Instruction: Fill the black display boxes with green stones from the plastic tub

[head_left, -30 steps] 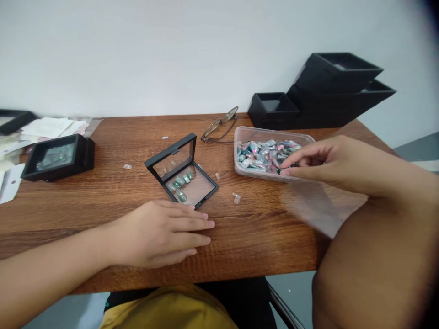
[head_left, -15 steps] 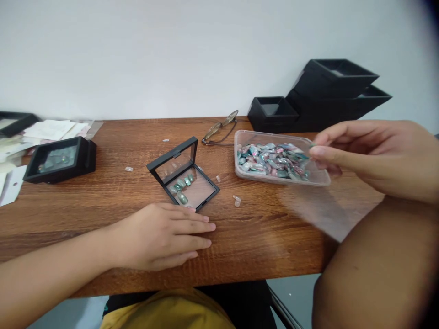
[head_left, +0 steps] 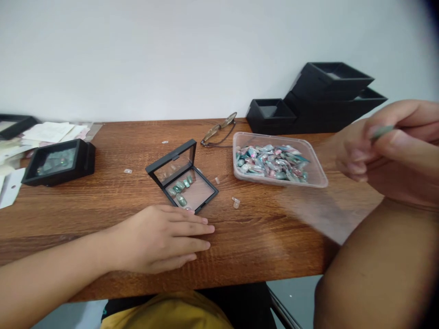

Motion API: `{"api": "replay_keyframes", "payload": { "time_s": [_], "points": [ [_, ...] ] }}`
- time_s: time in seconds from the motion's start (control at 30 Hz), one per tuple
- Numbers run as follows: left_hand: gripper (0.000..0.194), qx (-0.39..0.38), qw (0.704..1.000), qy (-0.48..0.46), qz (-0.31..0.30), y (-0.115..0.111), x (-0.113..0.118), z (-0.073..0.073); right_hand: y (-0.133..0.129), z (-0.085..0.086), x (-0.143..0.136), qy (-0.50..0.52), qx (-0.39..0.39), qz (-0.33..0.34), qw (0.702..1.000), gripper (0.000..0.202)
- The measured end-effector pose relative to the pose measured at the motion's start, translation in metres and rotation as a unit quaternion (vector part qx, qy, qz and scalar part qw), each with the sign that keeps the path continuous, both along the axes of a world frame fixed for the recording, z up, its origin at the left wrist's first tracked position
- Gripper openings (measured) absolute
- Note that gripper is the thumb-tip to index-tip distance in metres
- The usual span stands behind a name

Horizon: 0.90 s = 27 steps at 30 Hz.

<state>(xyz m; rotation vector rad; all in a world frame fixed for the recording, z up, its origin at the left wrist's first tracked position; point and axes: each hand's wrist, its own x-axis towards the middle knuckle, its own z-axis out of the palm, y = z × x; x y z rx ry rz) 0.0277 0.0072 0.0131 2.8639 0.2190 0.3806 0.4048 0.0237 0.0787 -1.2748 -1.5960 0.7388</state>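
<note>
My right hand [head_left: 398,151], raised at the right edge, pinches a small green press-on nail [head_left: 382,132] between thumb and fingers; motion blurs it a little. To its left stands a clear plastic tub [head_left: 318,176] heaped with green, pink and silvery press-on nails [head_left: 274,160]. My left hand [head_left: 168,240] lies flat on the table with fingers stretched out. Just beyond its fingers a black display case [head_left: 206,201] rests with its windowed lid tilted up. Several green nails [head_left: 181,186] sit in a row inside it, one bearing a star-like mark. The hand hides the case's near corner.
Small clear pieces [head_left: 236,202] lie scattered on the wooden table [head_left: 260,246]. Eyeglasses [head_left: 219,129] rest behind the tub. Black boxes [head_left: 329,96] are stacked against the wall at the back right. At left are another black box [head_left: 58,160] and papers [head_left: 48,131].
My right hand has moved right, away from the tub, turning so the green nail shows more between the fingers. My left hand and the case stay in place.
</note>
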Motion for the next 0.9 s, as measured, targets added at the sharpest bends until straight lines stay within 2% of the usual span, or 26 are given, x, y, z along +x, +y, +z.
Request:
{"api": "replay_keyframes", "payload": {
  "time_s": [0.1, 0.3, 0.5, 0.63, 0.73, 0.9],
  "points": [
    [0.029, 0.004, 1.0, 0.002, 0.002, 0.0, 0.0, -0.001, 0.003, 0.0, 0.002, 0.085, 0.04, 0.078, 0.993, 0.028],
    [0.03, 0.002, 1.0, 0.002, 0.001, 0.0, 0.0, 0.0, 0.001, -0.002, 0.0, 0.115, 0.054, 0.118, 0.985, 0.031],
    [0.029, 0.001, 1.0, 0.0, 0.002, 0.0, 0.0, 0.0, -0.007, 0.0, -0.011, 0.154, 0.03, 0.118, 0.981, 0.039],
    [0.03, 0.005, 1.0, 0.006, 0.001, 0.0, -0.001, -0.001, -0.003, -0.003, -0.005, 0.209, 0.045, 0.214, 0.953, 0.031],
    [0.03, 0.004, 1.0, 0.009, 0.001, 0.0, -0.001, -0.002, 0.0, -0.006, 0.005, 0.214, 0.026, 0.274, 0.937, 0.021],
    [0.03, 0.005, 1.0, 0.004, 0.0, 0.0, -0.001, -0.002, -0.001, -0.005, 0.004, 0.223, 0.016, 0.279, 0.934, 0.019]
  ]
}}
